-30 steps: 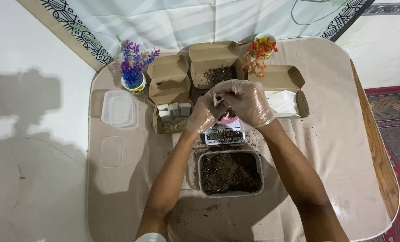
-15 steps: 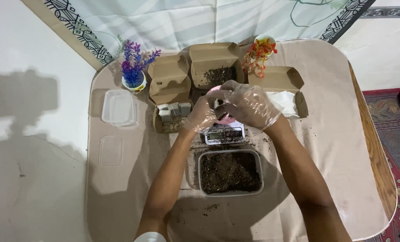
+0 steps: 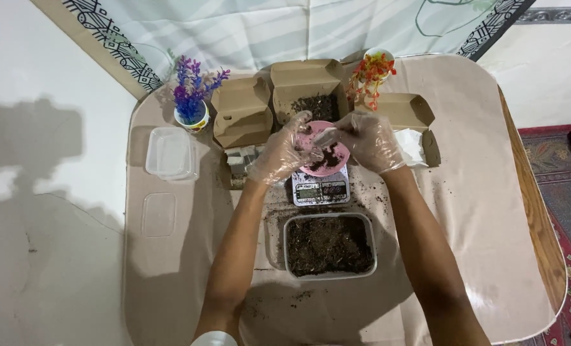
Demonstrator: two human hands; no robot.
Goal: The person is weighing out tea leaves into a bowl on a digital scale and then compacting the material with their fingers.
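Left hand [image 3: 284, 152], in a clear disposable glove: fingers loosely curled and part open, resting against the 9 o'clock edge of a pink dish [image 3: 324, 156]; whether it grips the rim cannot be told. Right hand [image 3: 368, 141], gloved likewise: fingertips pinched together over the 2 o'clock side of the dish; what they pinch is too small to make out. Pink dish: round, shallow, holding a small heap of dark soil, seated on a small kitchen scale [image 3: 321, 189] near the table's centre. Clear plastic tub [image 3: 329, 245]: rectangular, filled with dark soil, just at 6 o'clock of the scale, between the forearms. Open brown cardboard box [image 3: 311, 96]: holds soil, at 12 o'clock of the dish. Second cardboard box [image 3: 240, 118]: at 10 o'clock, closed flap. Third cardboard box [image 3: 410, 118]: at 3 o'clock, white paper inside. Purple artificial plant [image 3: 192, 96] in a white pot: far 10 o'clock. Orange artificial plant [image 3: 370, 74]: at 1 o'clock. Empty clear container [image 3: 170, 152]: at 9 o'clock, well apart. Table [image 3: 490, 192]: beige cover, loose soil scattered about the scale.
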